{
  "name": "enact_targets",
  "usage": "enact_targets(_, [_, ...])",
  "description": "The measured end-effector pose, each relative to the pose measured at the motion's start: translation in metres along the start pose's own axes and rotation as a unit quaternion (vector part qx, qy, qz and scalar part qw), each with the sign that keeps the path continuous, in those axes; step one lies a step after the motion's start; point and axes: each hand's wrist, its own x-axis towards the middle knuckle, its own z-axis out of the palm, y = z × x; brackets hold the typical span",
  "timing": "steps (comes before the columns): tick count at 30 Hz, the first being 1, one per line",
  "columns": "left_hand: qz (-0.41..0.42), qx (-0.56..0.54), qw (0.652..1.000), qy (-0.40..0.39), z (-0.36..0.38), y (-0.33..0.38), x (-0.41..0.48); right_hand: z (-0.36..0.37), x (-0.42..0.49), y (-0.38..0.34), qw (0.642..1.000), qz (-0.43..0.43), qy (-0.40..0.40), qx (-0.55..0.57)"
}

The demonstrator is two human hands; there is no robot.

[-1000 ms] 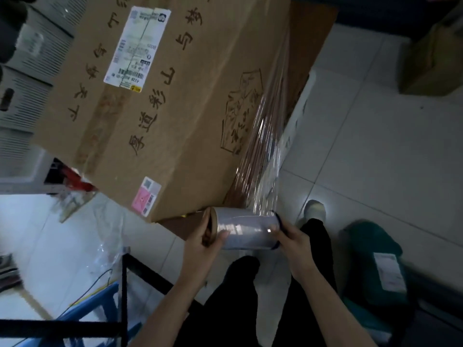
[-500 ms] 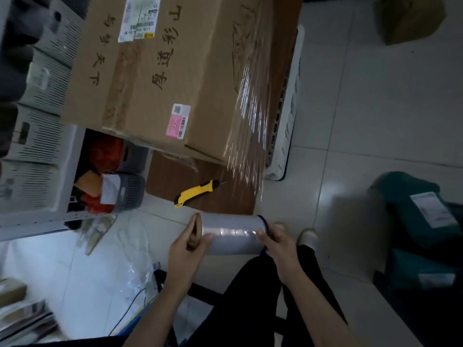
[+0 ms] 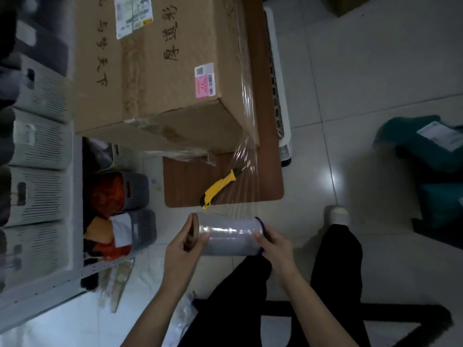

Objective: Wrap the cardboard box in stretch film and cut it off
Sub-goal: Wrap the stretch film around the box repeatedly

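Observation:
A large cardboard box [image 3: 175,71] with black handwriting and labels stands on a small brown wooden table [image 3: 265,176]. I hold a roll of stretch film [image 3: 229,236] level in front of the table. My left hand [image 3: 186,249] grips its cardboard-core end and my right hand [image 3: 274,249] grips the other end. A sheet of clear film [image 3: 246,156] runs from the roll up to the box's right near corner and along its right side. A yellow utility knife [image 3: 219,187] lies on the table under the film.
A white shelf unit with slotted bins [image 3: 37,171] stands at the left, with grey baskets [image 3: 139,206] of orange items on the floor. A white crate [image 3: 280,96] lies behind the table. Teal parcels [image 3: 426,146] sit at the right. My black-trousered legs and shoe [image 3: 337,214] are below.
The view has swung round the box's corner, and the roll has come away from the box toward me, drawing out more film. The knife and table front have come into sight.

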Motion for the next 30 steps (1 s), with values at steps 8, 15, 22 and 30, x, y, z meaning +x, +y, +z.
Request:
enact_targets(8, [0.064,0.064,0.995,-0.034,-0.078,-0.008,0.033,0.083,-0.018,0.054,0.996,-0.006,0.033,0.079])
enact_targets(15, [0.103,0.109,0.986,-0.077,-0.121,-0.022,0.066,0.134,-0.011,0.089,0.986,-0.023,0.065,0.154])
enact_targets(22, [0.125,0.149,0.962,-0.191,-0.187,-0.024,0.136,0.224,0.015,0.125,0.958,-0.066,0.146,0.237])
enact_targets(30, [0.168,0.204,0.943,-0.204,-0.252,-0.021,0.184,0.311,0.038,0.149,0.942,-0.093,0.144,0.289])
